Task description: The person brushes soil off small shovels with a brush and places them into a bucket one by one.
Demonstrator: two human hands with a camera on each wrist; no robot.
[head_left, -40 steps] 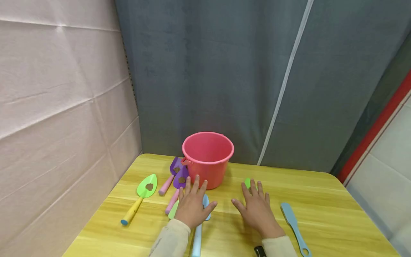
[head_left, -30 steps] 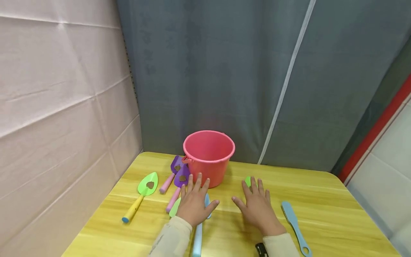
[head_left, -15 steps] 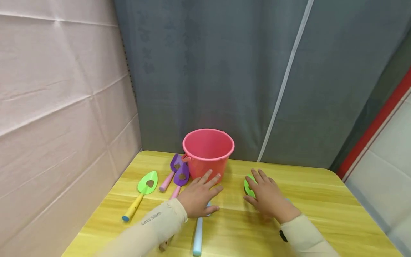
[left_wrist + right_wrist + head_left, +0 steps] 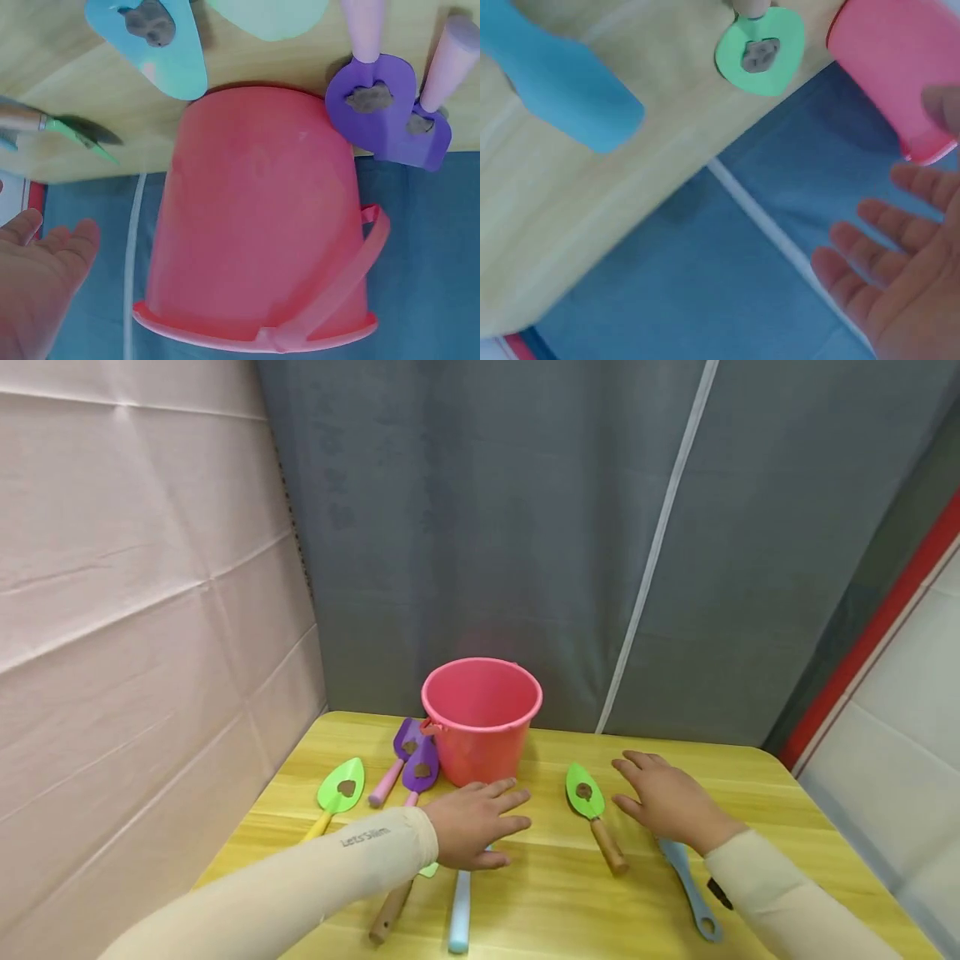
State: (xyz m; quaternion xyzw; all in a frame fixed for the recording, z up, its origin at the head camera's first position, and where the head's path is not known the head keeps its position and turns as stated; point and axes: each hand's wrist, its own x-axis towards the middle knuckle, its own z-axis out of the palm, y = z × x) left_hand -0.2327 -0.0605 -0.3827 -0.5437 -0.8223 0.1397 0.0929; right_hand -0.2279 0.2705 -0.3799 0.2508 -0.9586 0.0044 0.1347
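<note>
My left hand point(image 4: 476, 827) has its fingers spread and holds nothing. It hovers over a light blue trowel point(image 4: 460, 914) and partly hides its blade, which shows a brown lump in the left wrist view. A brown handle point(image 4: 392, 912) lies beside it. My right hand point(image 4: 675, 797), fingers extended, hangs above the head of a blue brush point(image 4: 692, 892). Left of that hand lies a green trowel point(image 4: 585, 791) with a wooden handle and a brown lump on its blade. The pink bucket point(image 4: 255, 217) stands upright beyond my left hand, apart from it.
Two purple shovels point(image 4: 421, 768) with pink handles lie against the bucket's left side. Farther left is a green trowel point(image 4: 341, 787) with a yellow handle, partly behind my left sleeve. A grey curtain point(image 4: 465, 527) hangs along the wooden table's point(image 4: 697, 760) back edge.
My right hand has moved right, uncovering the wooden-handled green trowel and covering the brush's head. My left hand has turned to point rightward, its forearm swinging out left and exposing the brown handle.
</note>
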